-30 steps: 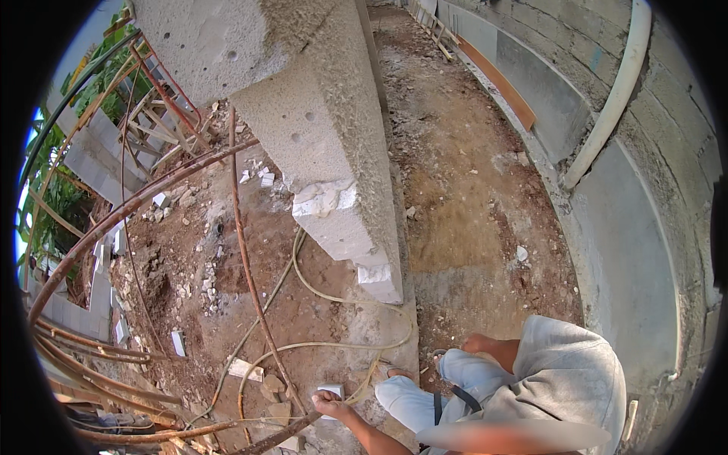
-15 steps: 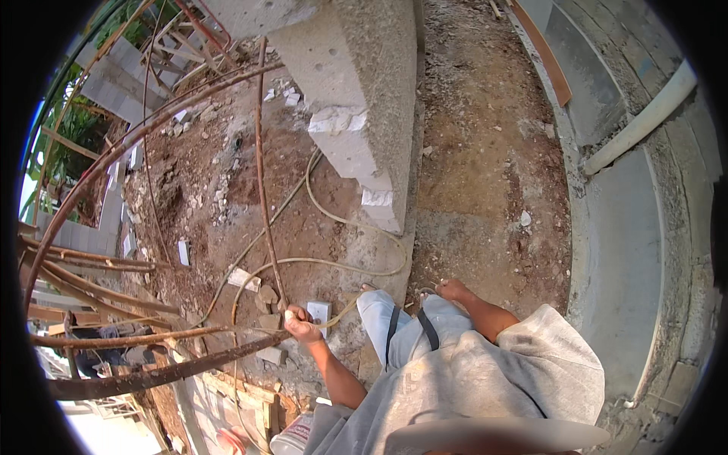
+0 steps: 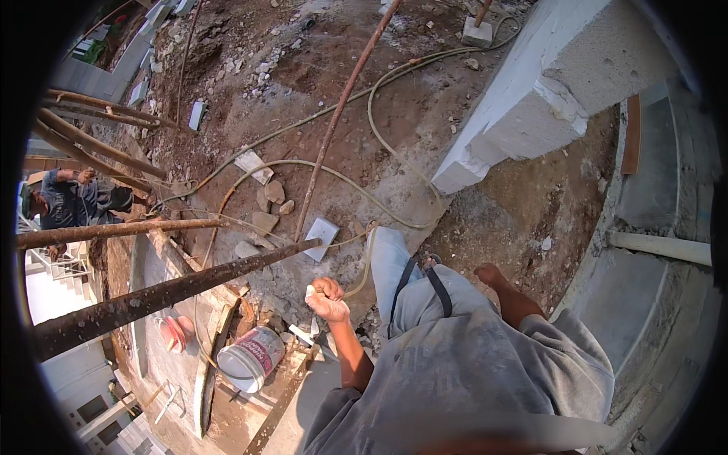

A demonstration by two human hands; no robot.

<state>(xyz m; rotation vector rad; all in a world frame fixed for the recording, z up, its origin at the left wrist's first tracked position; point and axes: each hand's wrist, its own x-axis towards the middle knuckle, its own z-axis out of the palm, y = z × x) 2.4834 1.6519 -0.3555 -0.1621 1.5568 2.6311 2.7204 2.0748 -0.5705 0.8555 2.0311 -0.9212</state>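
Note:
My left hand (image 3: 328, 298) is closed in front of my left thigh. A thin yellowish clear hose (image 3: 371, 262) bends down beside my leg and runs into this fist. Something white shows at the thumb side, too small to name. My right hand (image 3: 489, 274) hangs to the right of my knees, over the dirt path; its fingers are mostly turned from view. Beyond the left hand lies a white block (image 3: 322, 236) on the ground. A thick brown pole (image 3: 189, 292) slants past it from the left.
A broken white block wall (image 3: 523, 114) juts out at the upper right. Thin poles (image 3: 339, 114) cross the rubble ground. Loose stones (image 3: 265, 221), a paint bucket (image 3: 250, 358) and a red-and-white object (image 3: 176, 334) lie left. A co-worker (image 3: 72, 199) is at the far left.
My view has swung leftward and down, bringing the bucket and co-worker into sight. The left hand has come away from the pole it was beside. The right hand has moved outward from my knee.

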